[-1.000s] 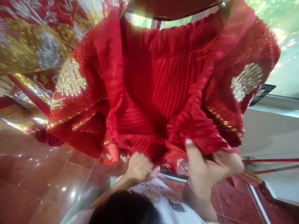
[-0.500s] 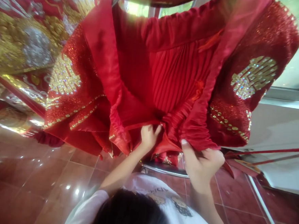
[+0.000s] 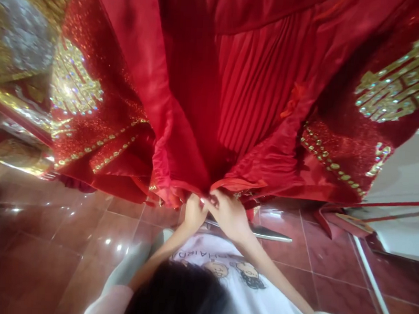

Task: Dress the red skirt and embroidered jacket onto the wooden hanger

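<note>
A large red skirt (image 3: 183, 117) with a gathered waistband, a pleated inner panel (image 3: 252, 83) and glittering gold emblems is spread in front of me, its waist opening facing me. At the near edge of that opening, my left hand (image 3: 195, 212) is closed on the red cloth. Right beside it, almost touching, my right hand (image 3: 230, 215) pinches the same edge, where a strip of lighter orange-red fabric (image 3: 241, 183) shows. Some of the fingertips are hidden in the folds. An orange-red tuft (image 3: 295, 98) lies on the right side of the waistband.
Under the skirt's near edge, part of a metal rim (image 3: 268, 234) shows. Gold and silver embroidered cloth (image 3: 24, 29) is heaped at the left. A red strap (image 3: 400, 204) stretches across the right, by a white panel (image 3: 405, 180). Reddish tiles (image 3: 92, 244) cover the floor.
My right hand has moved left along the waistband, from its right side to beside my left hand. My left hand is slightly lower. The skirt fills more of the view.
</note>
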Tool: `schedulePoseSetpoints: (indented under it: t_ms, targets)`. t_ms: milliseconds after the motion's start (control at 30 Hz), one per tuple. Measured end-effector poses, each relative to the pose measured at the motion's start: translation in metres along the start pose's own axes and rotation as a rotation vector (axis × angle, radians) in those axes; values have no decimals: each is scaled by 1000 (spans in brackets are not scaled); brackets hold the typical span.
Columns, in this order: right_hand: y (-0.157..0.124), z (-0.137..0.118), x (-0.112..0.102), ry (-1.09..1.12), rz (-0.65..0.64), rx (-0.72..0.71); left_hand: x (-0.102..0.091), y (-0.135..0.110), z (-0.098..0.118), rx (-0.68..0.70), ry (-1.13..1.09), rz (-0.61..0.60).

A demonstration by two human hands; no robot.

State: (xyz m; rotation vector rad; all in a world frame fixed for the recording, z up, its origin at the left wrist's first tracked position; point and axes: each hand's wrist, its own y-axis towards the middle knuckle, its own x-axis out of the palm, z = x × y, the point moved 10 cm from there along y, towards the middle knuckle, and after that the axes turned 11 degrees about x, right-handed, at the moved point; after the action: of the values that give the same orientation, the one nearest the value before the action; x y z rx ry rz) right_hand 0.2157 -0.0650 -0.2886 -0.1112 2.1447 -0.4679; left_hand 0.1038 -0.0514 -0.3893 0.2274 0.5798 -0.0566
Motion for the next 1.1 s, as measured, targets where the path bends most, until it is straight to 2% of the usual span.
schedulePoseSetpoints:
  t_ms: [100, 233, 300, 500, 567, 667, 800, 900, 967, 1100]
  targets:
    - [10, -3, 16, 14, 23, 40, -8, 1, 0, 29, 74, 22]
    - [19, 3, 26, 412, -37, 47, -19, 5, 6, 80, 161, 21]
    - [22, 7, 32, 543, -77, 43, -22, 5, 9, 105, 191, 5]
    - [17, 2, 59, 874, -409, 11, -33, 5, 16, 152, 270, -35]
    - [12, -3, 59, 958, -472, -4, -33, 5, 17, 171, 281, -44]
    - [5, -12, 48, 1036, -470, -9, -29, 6, 17, 188, 293, -48]
    - [-3, -25, 19, 1170, -346, 12, -25, 11, 16, 195, 301, -29]
    - [-6, -33, 5, 1261, -273, -6, -30, 14, 24, 208, 305, -14]
    - [-6, -38, 6, 1260, -278, -24, -40, 15, 32, 207, 319, 25]
    - [-4, -40, 27, 1307, -376, 6, -59, 19, 46, 175, 359, 151]
